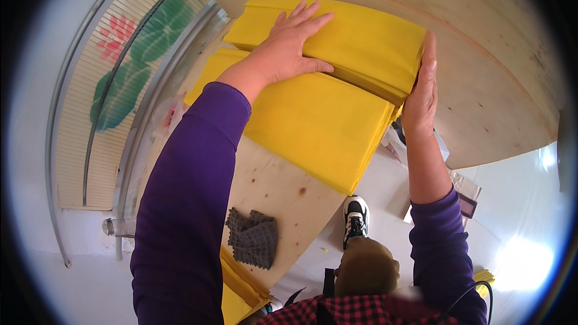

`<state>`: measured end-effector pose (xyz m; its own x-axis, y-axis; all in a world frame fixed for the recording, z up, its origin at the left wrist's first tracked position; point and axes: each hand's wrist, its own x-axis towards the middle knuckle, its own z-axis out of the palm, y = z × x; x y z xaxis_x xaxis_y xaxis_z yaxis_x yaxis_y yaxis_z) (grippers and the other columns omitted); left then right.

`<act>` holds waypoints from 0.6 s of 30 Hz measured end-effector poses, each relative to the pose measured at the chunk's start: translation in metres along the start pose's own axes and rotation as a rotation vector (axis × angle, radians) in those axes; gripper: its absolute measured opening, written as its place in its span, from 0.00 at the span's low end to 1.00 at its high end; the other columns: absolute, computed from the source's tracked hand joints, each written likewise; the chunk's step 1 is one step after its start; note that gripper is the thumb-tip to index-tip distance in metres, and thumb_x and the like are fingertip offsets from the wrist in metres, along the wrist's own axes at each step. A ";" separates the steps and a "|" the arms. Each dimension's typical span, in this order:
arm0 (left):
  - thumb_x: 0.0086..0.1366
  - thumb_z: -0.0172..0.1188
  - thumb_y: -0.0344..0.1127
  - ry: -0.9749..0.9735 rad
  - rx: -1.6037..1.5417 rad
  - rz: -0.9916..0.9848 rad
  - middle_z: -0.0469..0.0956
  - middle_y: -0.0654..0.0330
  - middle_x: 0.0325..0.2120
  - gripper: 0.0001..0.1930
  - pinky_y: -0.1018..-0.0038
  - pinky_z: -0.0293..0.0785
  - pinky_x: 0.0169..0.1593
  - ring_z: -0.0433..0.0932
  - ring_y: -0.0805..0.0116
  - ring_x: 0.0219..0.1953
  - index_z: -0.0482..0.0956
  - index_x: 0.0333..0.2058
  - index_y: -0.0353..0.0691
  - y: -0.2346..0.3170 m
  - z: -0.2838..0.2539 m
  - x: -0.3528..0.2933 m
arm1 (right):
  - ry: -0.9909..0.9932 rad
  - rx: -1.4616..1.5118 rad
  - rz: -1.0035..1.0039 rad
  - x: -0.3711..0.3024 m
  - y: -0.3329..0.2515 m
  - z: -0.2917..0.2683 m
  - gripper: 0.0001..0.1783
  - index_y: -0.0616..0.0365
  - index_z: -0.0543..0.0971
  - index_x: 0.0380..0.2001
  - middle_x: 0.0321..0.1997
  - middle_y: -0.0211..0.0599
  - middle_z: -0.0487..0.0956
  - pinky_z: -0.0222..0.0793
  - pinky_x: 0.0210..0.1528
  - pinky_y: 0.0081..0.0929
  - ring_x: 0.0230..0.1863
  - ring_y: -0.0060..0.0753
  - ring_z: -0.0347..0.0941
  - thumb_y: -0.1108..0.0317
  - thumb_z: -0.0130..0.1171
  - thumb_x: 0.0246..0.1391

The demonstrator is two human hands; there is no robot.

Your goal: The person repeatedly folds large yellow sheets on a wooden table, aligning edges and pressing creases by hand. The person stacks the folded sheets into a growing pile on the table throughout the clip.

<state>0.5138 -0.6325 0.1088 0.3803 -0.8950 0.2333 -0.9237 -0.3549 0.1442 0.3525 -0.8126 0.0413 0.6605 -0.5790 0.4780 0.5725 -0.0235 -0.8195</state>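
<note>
Two stacks of thin yellow sheets lie side by side on the wooden board. On top of the far yellow stack (361, 36), my left hand (284, 51) rests flat with its fingers spread. Its thumb reaches down toward the gap between the stacks. My right hand (421, 93) is held upright and flat against the right end of the far stack, fingers straight. Nearer to me lies the near yellow stack (319, 123), lower than the far one, its layered edges showing at the right. My left forearm hides part of its left side.
A crumpled dark grey cloth (253, 239) lies on the wooden board (283, 171). More yellow sheets (238, 295) show at the lower left. A flower-painted panel (129, 54) with grey pipes stands left. Plastic packaging (463, 195) and a yellow bundle (483, 280) are on the floor.
</note>
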 end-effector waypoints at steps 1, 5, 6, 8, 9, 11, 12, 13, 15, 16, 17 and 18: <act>0.52 0.67 0.56 0.002 0.005 -0.003 0.49 0.54 0.69 0.46 0.55 0.36 0.71 0.41 0.53 0.71 0.56 0.66 0.51 0.001 -0.002 -0.001 | 0.010 -0.030 -0.008 0.000 0.003 -0.003 0.36 0.63 0.46 0.69 0.74 0.43 0.48 0.37 0.72 0.29 0.74 0.38 0.41 0.47 0.26 0.69; 0.54 0.67 0.53 0.093 -0.008 -0.023 0.50 0.54 0.68 0.43 0.57 0.37 0.71 0.42 0.53 0.71 0.57 0.66 0.49 0.003 -0.021 -0.014 | 0.092 -0.241 -0.104 -0.009 0.000 -0.016 0.35 0.62 0.48 0.69 0.74 0.42 0.47 0.31 0.73 0.34 0.75 0.38 0.37 0.47 0.27 0.69; 0.56 0.66 0.50 0.143 -0.033 -0.019 0.51 0.54 0.68 0.41 0.58 0.38 0.71 0.42 0.53 0.71 0.58 0.65 0.48 0.005 -0.029 -0.023 | 0.083 -0.267 -0.139 -0.015 -0.005 -0.020 0.35 0.62 0.49 0.69 0.74 0.42 0.47 0.29 0.74 0.35 0.75 0.38 0.37 0.47 0.28 0.69; 0.60 0.63 0.45 0.217 -0.054 -0.055 0.53 0.54 0.68 0.37 0.60 0.40 0.70 0.43 0.54 0.71 0.59 0.65 0.45 0.012 -0.049 -0.048 | 0.080 -0.269 -0.118 -0.031 -0.017 -0.026 0.36 0.62 0.50 0.69 0.74 0.42 0.48 0.30 0.74 0.38 0.75 0.37 0.38 0.47 0.29 0.68; 0.61 0.61 0.42 0.241 -0.071 -0.061 0.54 0.54 0.67 0.35 0.60 0.40 0.70 0.43 0.54 0.71 0.59 0.65 0.43 0.018 -0.060 -0.063 | 0.078 -0.272 -0.107 -0.042 -0.025 -0.028 0.36 0.62 0.51 0.68 0.74 0.43 0.48 0.31 0.74 0.39 0.75 0.37 0.38 0.47 0.29 0.68; 0.63 0.56 0.36 0.285 -0.098 -0.099 0.55 0.53 0.67 0.32 0.61 0.41 0.70 0.45 0.54 0.71 0.59 0.65 0.40 0.034 -0.083 -0.103 | 0.060 -0.295 -0.156 -0.067 -0.040 -0.027 0.35 0.63 0.56 0.66 0.71 0.45 0.54 0.36 0.72 0.40 0.73 0.40 0.44 0.48 0.32 0.67; 0.63 0.56 0.37 0.302 -0.107 -0.152 0.55 0.52 0.67 0.32 0.61 0.42 0.70 0.45 0.53 0.71 0.59 0.64 0.39 0.045 -0.094 -0.126 | 0.025 -0.312 -0.180 -0.081 -0.049 -0.027 0.34 0.65 0.57 0.66 0.70 0.47 0.57 0.40 0.71 0.40 0.72 0.42 0.48 0.49 0.33 0.67; 0.63 0.56 0.38 0.321 -0.112 -0.205 0.55 0.51 0.67 0.31 0.60 0.42 0.69 0.45 0.51 0.71 0.60 0.64 0.39 0.058 -0.104 -0.152 | -0.009 -0.305 -0.206 -0.094 -0.059 -0.025 0.33 0.66 0.58 0.65 0.69 0.48 0.59 0.43 0.70 0.40 0.71 0.44 0.51 0.50 0.34 0.67; 0.64 0.55 0.38 0.342 -0.076 -0.286 0.55 0.50 0.66 0.31 0.59 0.42 0.69 0.45 0.49 0.71 0.60 0.64 0.38 0.086 -0.124 -0.204 | -0.181 -0.234 -0.209 -0.120 -0.077 -0.017 0.31 0.67 0.62 0.61 0.65 0.50 0.64 0.49 0.68 0.39 0.67 0.45 0.57 0.52 0.38 0.66; 0.65 0.54 0.38 0.344 -0.034 -0.312 0.55 0.50 0.67 0.30 0.59 0.42 0.69 0.45 0.49 0.71 0.60 0.64 0.37 0.099 -0.134 -0.229 | -0.249 -0.215 -0.140 -0.135 -0.087 -0.011 0.26 0.69 0.67 0.57 0.61 0.49 0.68 0.52 0.66 0.38 0.63 0.44 0.61 0.59 0.46 0.63; 0.65 0.53 0.38 0.347 0.007 -0.330 0.55 0.50 0.67 0.30 0.59 0.42 0.69 0.44 0.49 0.71 0.59 0.64 0.36 0.113 -0.140 -0.255 | -0.375 -0.202 -0.090 -0.147 -0.097 -0.007 0.21 0.68 0.70 0.52 0.57 0.50 0.71 0.57 0.62 0.38 0.59 0.46 0.65 0.68 0.51 0.58; 0.66 0.52 0.38 0.353 0.020 -0.401 0.55 0.49 0.67 0.29 0.59 0.42 0.69 0.44 0.48 0.71 0.59 0.64 0.36 0.129 -0.144 -0.282 | -0.545 -0.199 -0.103 -0.151 -0.101 0.000 0.20 0.66 0.71 0.52 0.56 0.49 0.71 0.60 0.60 0.38 0.58 0.47 0.66 0.70 0.53 0.57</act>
<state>0.2944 -0.3874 0.2001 0.6927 -0.5443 0.4732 -0.7023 -0.6584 0.2706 0.1948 -0.7225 0.0518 0.7910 -0.0644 0.6084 0.5793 -0.2406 -0.7788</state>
